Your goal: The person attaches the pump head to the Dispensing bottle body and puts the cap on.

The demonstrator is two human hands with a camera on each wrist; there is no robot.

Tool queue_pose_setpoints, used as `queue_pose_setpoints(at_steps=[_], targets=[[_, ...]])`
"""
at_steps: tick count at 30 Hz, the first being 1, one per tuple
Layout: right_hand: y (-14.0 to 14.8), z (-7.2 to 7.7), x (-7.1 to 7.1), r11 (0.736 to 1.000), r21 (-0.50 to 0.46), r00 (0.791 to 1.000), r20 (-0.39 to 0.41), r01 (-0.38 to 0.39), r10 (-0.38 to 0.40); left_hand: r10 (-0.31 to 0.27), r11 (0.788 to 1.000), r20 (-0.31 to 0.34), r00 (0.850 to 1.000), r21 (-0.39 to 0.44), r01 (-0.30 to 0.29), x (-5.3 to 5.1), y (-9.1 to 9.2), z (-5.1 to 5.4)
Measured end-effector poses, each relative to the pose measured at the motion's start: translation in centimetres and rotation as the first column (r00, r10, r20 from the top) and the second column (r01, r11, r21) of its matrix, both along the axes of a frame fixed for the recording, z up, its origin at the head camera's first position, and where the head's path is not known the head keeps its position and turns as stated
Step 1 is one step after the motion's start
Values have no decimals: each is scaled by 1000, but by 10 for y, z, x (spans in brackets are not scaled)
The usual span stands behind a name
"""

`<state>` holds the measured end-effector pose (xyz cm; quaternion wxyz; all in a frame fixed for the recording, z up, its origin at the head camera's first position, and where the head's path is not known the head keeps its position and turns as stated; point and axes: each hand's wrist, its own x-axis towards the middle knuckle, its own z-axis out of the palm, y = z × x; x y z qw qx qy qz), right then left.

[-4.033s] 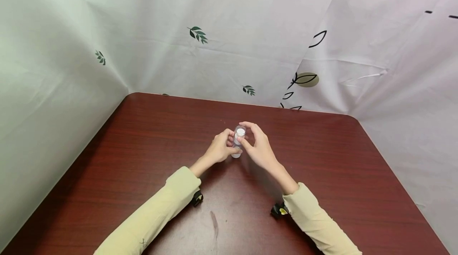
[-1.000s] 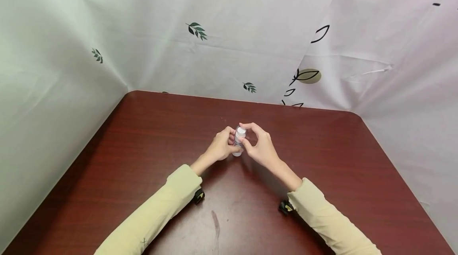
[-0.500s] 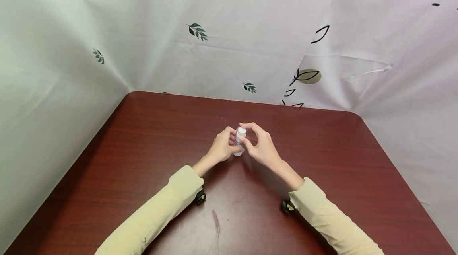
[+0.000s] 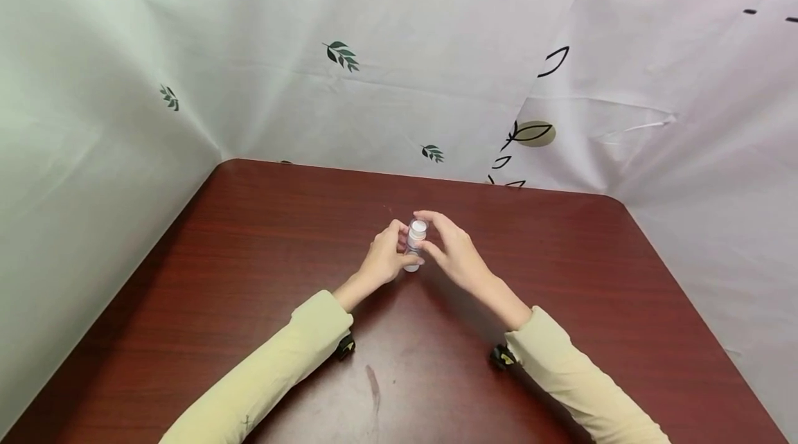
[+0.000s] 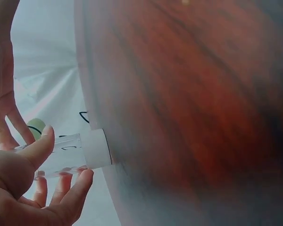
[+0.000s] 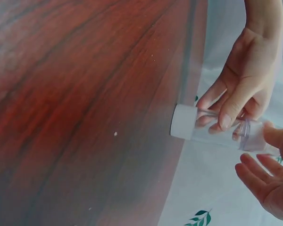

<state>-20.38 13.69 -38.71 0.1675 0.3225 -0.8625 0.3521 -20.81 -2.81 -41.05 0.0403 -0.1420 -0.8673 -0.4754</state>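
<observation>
A slim clear plastic bottle (image 4: pixel 415 240) stands upright near the middle of the table, between both hands. Its white base (image 6: pixel 183 121) is on the tabletop, and a clear cap over a white top forms its upper end. My left hand (image 4: pixel 382 257) holds the clear lower body, thumb on the near side and fingers behind. At the top, my right hand (image 4: pixel 461 258) pinches the cap (image 6: pixel 253 135) between thumb and fingers. In the left wrist view, the white base (image 5: pixel 97 148) shows beyond the left hand's fingertips, and the cap end is mostly hidden by the hand.
The dark red wooden table (image 4: pixel 262 236) has rounded far corners and a streaky smear (image 4: pixel 373 388) near the front. White curtains (image 4: pixel 386 111) with leaf prints stand along its far and side edges. A black wrist device (image 4: pixel 501 357) sits under each sleeve cuff.
Both hands keep their hold on the bottle. Since the earliest frame, the right forearm has shifted slightly right. The bottle's tilt varies a little between frames, and the cap remains on.
</observation>
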Motion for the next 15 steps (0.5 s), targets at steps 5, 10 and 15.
queue_pose_setpoints(at_steps=[5,10,15], targets=[[6,0,1,1000,21,1000,10,20,-20,-7,1000,-69,998,-3,7,2,0,-3],[16,1,7,992,83,995,11,95,-96,-29,998,-85,996,-53,24,8,-4,0],[31,0,13,982,130,990,-25,139,-137,-41,983,-57,998,-183,30,16,-19,8]])
